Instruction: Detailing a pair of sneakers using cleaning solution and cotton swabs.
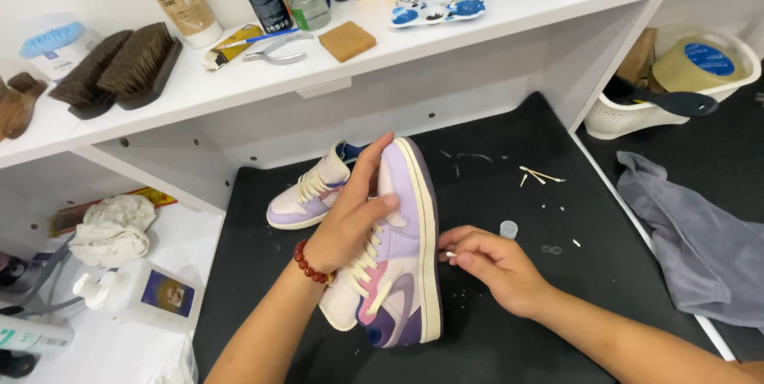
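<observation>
One sneaker (402, 265) sits gripped in the left hand (350, 225), half hiding its twin (306, 193), while the right hand (489, 261) pinches something tiny, unidentifiable; tape (696, 62) fills the white basket (629, 117).

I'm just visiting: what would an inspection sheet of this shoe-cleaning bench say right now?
Surface: black mat, dotted with white specks.
Job's things: lilac sneaker held on its side, sole to the right; second sneaker lying behind it.
Clutter: small sticks, clear cap, grey cloth.
Fingers: left hand grips the sneaker's upper; right hand pinches a small white object at the sole edge.
Cables: nothing seen.
Surroundings: white shelf with brushes, bottles, pliers; tape roll in a basket.
</observation>
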